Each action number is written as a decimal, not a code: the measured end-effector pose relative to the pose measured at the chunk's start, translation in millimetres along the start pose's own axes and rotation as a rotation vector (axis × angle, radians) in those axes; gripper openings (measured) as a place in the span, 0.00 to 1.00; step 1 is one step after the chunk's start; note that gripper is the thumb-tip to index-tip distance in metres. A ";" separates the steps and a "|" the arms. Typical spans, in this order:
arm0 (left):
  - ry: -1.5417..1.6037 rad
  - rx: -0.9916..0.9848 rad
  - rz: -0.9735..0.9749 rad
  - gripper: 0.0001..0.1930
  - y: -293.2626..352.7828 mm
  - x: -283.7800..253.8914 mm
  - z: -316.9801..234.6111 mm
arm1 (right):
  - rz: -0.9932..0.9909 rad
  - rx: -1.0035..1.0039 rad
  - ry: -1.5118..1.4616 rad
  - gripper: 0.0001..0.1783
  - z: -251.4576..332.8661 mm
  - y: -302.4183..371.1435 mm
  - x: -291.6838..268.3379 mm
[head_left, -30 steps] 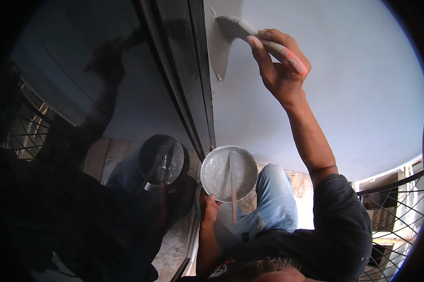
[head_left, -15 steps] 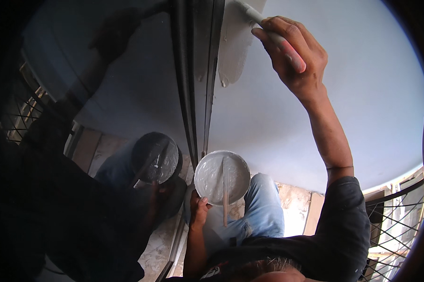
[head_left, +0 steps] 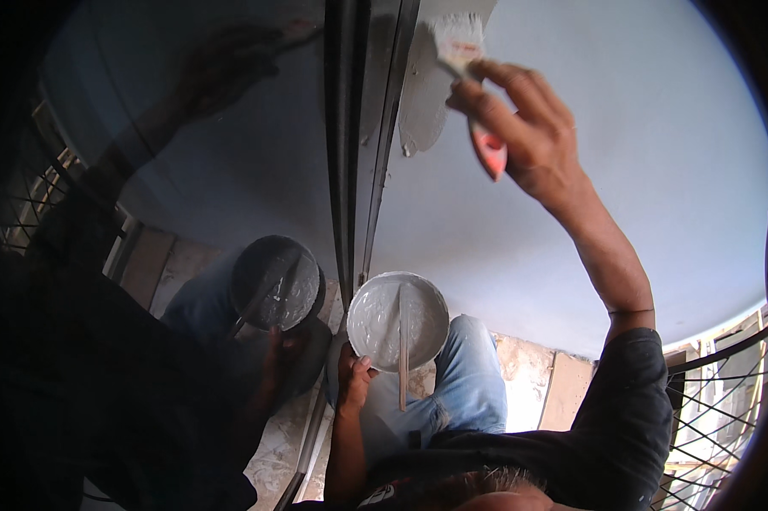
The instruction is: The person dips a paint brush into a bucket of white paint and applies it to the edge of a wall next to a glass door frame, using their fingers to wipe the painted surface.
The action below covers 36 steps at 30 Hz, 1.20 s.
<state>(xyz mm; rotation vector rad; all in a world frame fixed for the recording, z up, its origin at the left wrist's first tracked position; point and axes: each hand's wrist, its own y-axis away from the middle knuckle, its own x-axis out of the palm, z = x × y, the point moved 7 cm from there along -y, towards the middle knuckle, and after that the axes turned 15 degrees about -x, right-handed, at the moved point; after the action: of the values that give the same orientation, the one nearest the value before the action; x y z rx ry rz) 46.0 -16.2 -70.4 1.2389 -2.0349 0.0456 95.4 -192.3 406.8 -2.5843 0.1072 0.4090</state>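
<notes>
In my right hand (head_left: 524, 128) is a flat paintbrush (head_left: 461, 51) with pale bristles and a red-ended handle. Its bristles point up, over a wet grey coat (head_left: 422, 111) on the pale wall (head_left: 656, 170), beside a dark frame. Whether the bristles touch the wall, I cannot tell. Lower down, my left hand (head_left: 356, 377) grips the rim of a round bucket (head_left: 439, 311) of whitish paint, thumb on the outside. A thin wooden stick (head_left: 404, 358) leans in the bucket, its end sticking out over the near rim.
A dark glossy panel (head_left: 231, 170) on the left mirrors my arm and the bucket. The upright black frame (head_left: 347, 128) separates it from the wall. My knee in blue jeans (head_left: 473, 366) is right of the bucket. A metal grille (head_left: 720, 409) stands at the far right.
My right hand has shifted slightly left and down, and the brush has turned so its bristle end now shows. The bucket in my left hand has barely moved.
</notes>
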 end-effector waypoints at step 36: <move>0.090 -0.040 -0.058 0.39 -2.0 -3.2 4.7 | -0.884 0.809 -0.533 0.05 7.2 84.2 40.2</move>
<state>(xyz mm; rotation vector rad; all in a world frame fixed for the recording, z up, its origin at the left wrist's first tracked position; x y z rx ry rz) 45.7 -16.7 -76.4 1.2484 -1.9132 0.0324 118.8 -261.2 348.0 -1.4567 -0.8405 0.5364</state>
